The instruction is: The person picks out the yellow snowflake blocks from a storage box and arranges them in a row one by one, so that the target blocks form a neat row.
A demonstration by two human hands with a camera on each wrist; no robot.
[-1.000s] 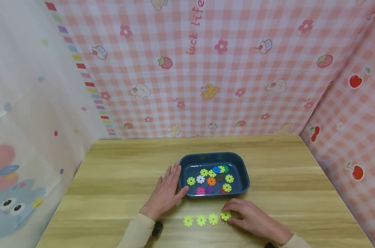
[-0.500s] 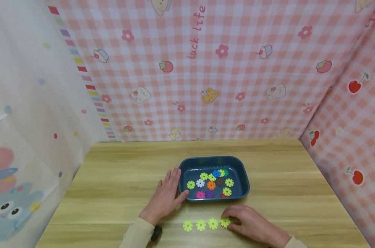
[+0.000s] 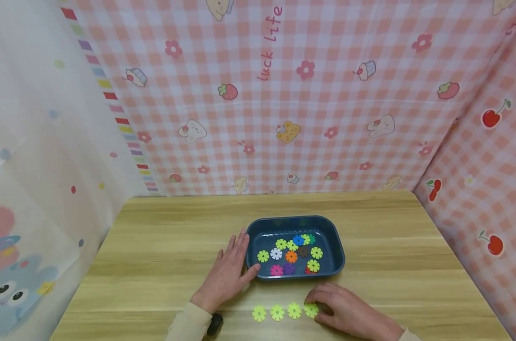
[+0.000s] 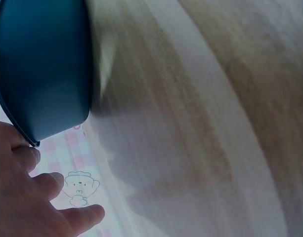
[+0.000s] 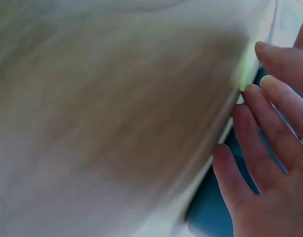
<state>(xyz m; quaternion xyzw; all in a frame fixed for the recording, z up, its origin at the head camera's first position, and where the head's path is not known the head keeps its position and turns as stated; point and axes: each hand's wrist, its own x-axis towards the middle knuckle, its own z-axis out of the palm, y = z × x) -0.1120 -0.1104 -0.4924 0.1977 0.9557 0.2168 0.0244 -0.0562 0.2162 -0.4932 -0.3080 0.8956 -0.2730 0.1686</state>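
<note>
Yellow-green discs [image 3: 277,312] make a row of four on the wooden table [image 3: 177,227], on the near side of the dark blue tray [image 3: 283,223]. The right hand [image 3: 345,309] comes in from the right, just nearer than the tray's near right corner, its back up and its fingers bent. Thumb and forefinger are clamped on the end disc [image 3: 311,310], the one closest to the tray's right side. The left hand [image 3: 227,270] lies along the tray's left side, fingers straight and pointing away along the wall, thumb out at the near left corner of the rim; it rests there without clasping. A beige sleeve [image 3: 190,322] and a black band [image 3: 215,325] show at the left wrist, nearer than the tray.

Each disc in the row is bright, round and notched all round its edge; the end one is partly hidden by fingers. Inside the tray lie mixed discs [image 3: 291,256] of similar shape: more yellow-green ones, plus white, orange, brown, blue, green, pink, purple and red.
</note>
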